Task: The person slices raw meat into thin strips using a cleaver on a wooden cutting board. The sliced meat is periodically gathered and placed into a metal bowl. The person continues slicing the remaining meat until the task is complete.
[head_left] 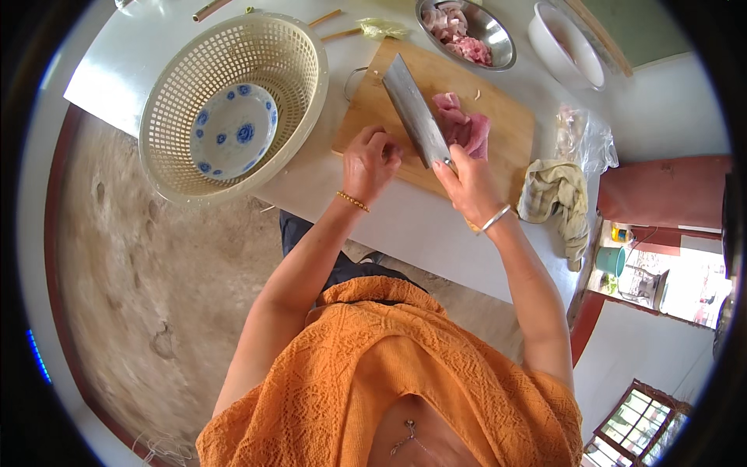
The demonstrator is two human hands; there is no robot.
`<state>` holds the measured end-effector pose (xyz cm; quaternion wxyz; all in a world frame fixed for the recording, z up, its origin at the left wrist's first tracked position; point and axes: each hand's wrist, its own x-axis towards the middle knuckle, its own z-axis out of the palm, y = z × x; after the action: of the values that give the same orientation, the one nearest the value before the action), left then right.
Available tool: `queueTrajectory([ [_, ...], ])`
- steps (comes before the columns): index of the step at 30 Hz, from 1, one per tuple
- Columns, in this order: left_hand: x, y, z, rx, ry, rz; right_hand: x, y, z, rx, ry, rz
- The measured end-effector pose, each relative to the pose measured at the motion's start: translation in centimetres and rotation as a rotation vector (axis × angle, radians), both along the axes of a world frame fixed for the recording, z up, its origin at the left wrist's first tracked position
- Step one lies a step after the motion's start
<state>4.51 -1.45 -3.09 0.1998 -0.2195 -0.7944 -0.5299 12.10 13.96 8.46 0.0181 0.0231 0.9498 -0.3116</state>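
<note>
My right hand grips the handle of a cleaver, its broad blade slanting up and left over a wooden cutting board. Pieces of raw meat lie on the board, right of the blade and beyond my right hand. My left hand is at the board's near left edge with its fingers curled; whether something small is between them I cannot tell. A steel bowl with cut raw meat stands past the board's far edge.
A plastic colander basket holding a blue-flowered plate sits at left, over the table edge. A white bowl stands at far right. A clear plastic bag and a crumpled cloth lie right of the board. Sticks lie behind the basket.
</note>
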Motion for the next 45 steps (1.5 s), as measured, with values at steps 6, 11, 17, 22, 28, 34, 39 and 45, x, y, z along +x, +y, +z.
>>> queueTrajectory([
  [6, 0.2, 0.0, 0.2, -0.007, -0.050, -0.008, 1.9, -0.5, 1.9, 0.102, 0.057, 0.158],
  [11, 0.1, -0.1, -0.1, -0.010, -0.016, -0.014, 2.2, -0.2, 1.8, 0.045, -0.033, 0.168],
  [17, 0.1, 0.2, 0.2, -0.034, -0.098, -0.003, -0.2, -2.5, 1.6, 0.111, -0.025, 0.114],
  [22, 0.2, -0.2, -0.2, -0.040, -0.032, -0.015, -1.4, -0.9, -1.1, -0.134, -0.037, -0.058],
  [28, 0.4, 0.1, -0.1, 0.064, -0.113, 0.020, 1.3, -0.1, 0.7, 0.004, 0.079, 0.072],
  [34, 0.2, 0.1, -0.1, 0.029, 0.021, 0.026, 2.3, -0.6, 1.2, 0.049, 0.050, 0.121],
  [39, 0.1, 0.1, -0.2, 0.029, -0.008, -0.005, 1.8, 0.1, 1.2, -0.007, -0.017, 0.167],
  [45, 0.1, 0.2, -0.5, 0.035, -0.058, 0.004, -0.5, -0.9, 1.5, -0.040, -0.122, 0.124],
])
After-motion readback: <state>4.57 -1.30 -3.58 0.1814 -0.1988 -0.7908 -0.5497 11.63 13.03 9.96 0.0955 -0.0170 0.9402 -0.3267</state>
